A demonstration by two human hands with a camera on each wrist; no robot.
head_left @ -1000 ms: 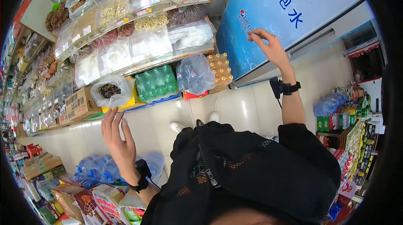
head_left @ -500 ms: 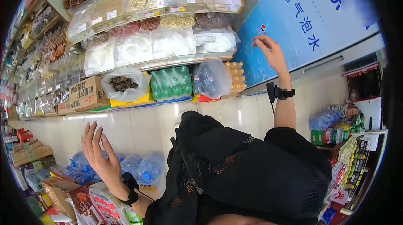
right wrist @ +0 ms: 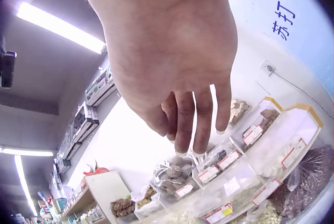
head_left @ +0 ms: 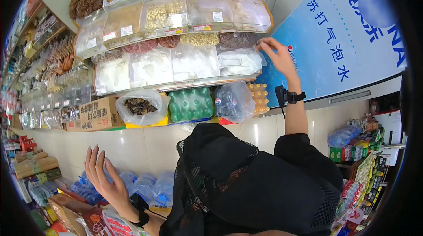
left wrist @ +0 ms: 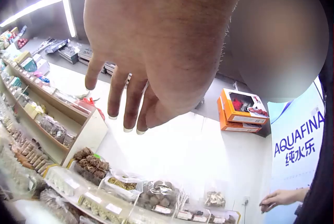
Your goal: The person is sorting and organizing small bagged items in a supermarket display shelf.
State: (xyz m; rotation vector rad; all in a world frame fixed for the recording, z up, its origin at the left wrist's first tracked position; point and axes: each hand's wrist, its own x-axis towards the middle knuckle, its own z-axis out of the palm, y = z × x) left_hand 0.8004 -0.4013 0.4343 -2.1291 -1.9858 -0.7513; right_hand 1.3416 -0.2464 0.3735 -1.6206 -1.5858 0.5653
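Note:
In the head view the left hand (head_left: 105, 183) is raised at the lower left, its fingers spread and nothing in them. The right hand (head_left: 281, 59) hangs at the right end of tiered clear bins (head_left: 207, 11), beside a blue fridge (head_left: 326, 37); whether it touches them I cannot tell. The left wrist view shows the left hand (left wrist: 162, 41) with fingers extended and empty. Loosely bent fingers belong to the right hand (right wrist: 177, 41) in the right wrist view, with no object visible in them. Below the bins sits an open plastic bag of dark dried food (head_left: 140, 106).
Green bottles (head_left: 191, 104), bagged dark bottles (head_left: 231, 101) and orange bottles (head_left: 259, 97) line the floor by a cardboard box (head_left: 94, 115). Large water jugs (head_left: 143, 185) stand behind the left hand. Packed goods (head_left: 359, 192) are at the right.
The head view has shifted, so bins and fridge appear further right and lower. The left hand has drawn away from the dried-food bag; the right hand now appears nearer the bins' right end.

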